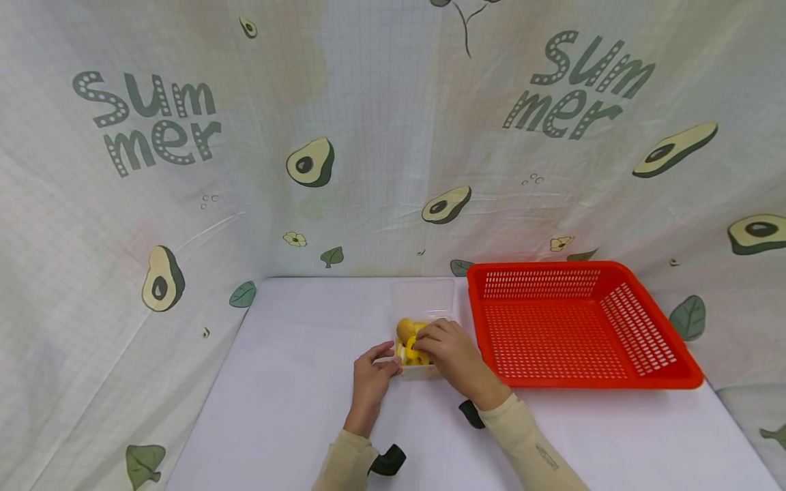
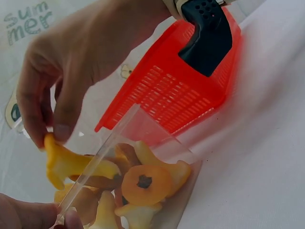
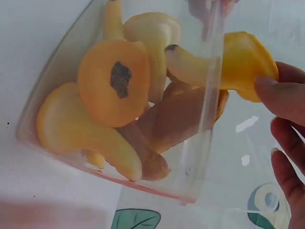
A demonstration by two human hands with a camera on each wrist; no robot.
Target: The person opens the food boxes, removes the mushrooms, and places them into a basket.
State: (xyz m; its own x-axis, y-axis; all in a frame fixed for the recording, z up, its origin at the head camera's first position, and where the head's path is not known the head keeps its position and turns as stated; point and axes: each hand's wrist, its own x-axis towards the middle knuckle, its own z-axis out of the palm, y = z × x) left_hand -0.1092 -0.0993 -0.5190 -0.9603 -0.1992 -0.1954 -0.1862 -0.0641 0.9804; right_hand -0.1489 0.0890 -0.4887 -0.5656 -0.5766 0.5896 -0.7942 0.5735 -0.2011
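A clear plastic box (image 1: 420, 373) full of yellow and brown mushroom-shaped pieces stands on the white table, its clear lid (image 1: 424, 296) folded back behind it. My left hand (image 1: 371, 382) is at the box's left front corner, thumb and finger pinching the rim in the left wrist view. Between thumb and fingertips my right hand (image 1: 453, 351) holds a yellow mushroom (image 3: 248, 62) by its cap. Its stem, dark at the tip, still reaches down inside the box wall. Below it lie an orange-capped mushroom (image 3: 113, 83) with a dark patch and a brown mushroom (image 3: 174, 121).
To the right of the box stands a big red plastic basket (image 1: 694, 378) with perforated walls. Behind the table (image 1: 295, 341) hangs a pale cloth (image 1: 381, 136) printed with avocados and lettering. Black wrist devices (image 1: 388, 461) sit at both cuffs.
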